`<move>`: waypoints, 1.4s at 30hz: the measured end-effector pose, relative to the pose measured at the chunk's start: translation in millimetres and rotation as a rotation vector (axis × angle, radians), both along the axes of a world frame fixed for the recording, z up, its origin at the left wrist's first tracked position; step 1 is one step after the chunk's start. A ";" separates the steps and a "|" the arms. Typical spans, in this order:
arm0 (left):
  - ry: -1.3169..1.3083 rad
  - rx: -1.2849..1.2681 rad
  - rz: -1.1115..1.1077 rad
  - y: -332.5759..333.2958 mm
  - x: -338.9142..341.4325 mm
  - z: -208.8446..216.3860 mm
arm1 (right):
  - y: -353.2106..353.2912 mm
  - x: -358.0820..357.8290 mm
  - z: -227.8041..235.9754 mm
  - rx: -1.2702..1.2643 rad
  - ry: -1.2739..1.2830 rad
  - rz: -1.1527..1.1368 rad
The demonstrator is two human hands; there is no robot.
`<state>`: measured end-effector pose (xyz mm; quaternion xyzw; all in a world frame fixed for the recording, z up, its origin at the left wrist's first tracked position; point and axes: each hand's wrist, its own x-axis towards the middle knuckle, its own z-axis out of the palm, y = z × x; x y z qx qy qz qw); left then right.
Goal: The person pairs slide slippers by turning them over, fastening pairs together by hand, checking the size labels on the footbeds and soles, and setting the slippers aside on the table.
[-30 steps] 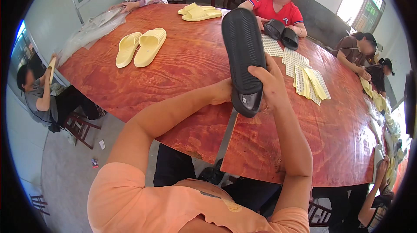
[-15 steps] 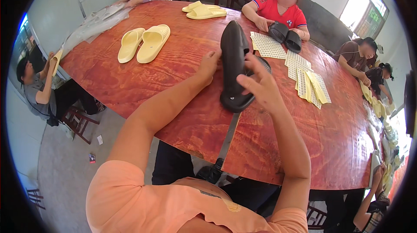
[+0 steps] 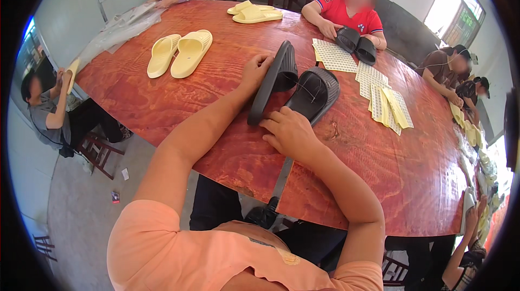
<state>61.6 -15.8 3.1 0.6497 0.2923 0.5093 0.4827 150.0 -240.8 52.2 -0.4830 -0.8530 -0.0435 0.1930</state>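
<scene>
A black slide slipper (image 3: pixel 265 91) stands tipped on its side on the table, its sole turned to the left. My left hand (image 3: pixel 255 76) is closed on its outer edge near the toe. Beside it on the right lies a second black slide slipper (image 3: pixel 327 88), flat, with a ribbed strap. A thin pale thread or tie (image 3: pixel 307 89) seems to run between the two straps. My right hand (image 3: pixel 292 133) lies over the heel of the flat slipper, fingers apart, fingertips close to the heel of the tipped one. Whether they touch it, I cannot tell.
The red-brown wooden table (image 3: pixel 216 101) carries yellow slippers (image 3: pixel 189 55) at the left and another yellow pair (image 3: pixel 257 14) at the back. Sticker sheets (image 3: pixel 390 109) lie at the right. Across sits a person in red (image 3: pixel 355 17) with black slippers. Plastic wrap (image 3: pixel 130 20) lies far left.
The black slipper has turned from sole facing me to tipped on its side, uncovering the flat one. My right hand has come down and left onto the heels. My left hand stays on the edge.
</scene>
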 end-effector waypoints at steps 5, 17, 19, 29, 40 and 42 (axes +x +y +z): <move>-0.113 0.002 -0.125 -18.1 -0.5 16.6 | 1.6 0.2 -3.5 0.106 -0.001 0.014; -0.021 -0.197 -0.351 -25.6 -12.5 48.9 | 0.9 -3.6 -16.0 0.252 -0.036 0.041; -0.028 -0.239 -0.327 -18.3 -16.2 46.9 | -0.7 -3.5 -16.2 0.245 -0.052 0.037; -0.061 -0.279 -0.180 10.0 -10.1 1.5 | -4.3 -2.5 -15.7 0.208 -0.142 0.083; 0.288 0.192 0.025 -14.6 -10.1 8.3 | -3.3 -5.5 -17.3 0.220 -0.129 0.128; 0.309 0.337 0.064 -22.4 -12.5 12.8 | -3.9 -7.0 -18.2 0.251 -0.118 0.147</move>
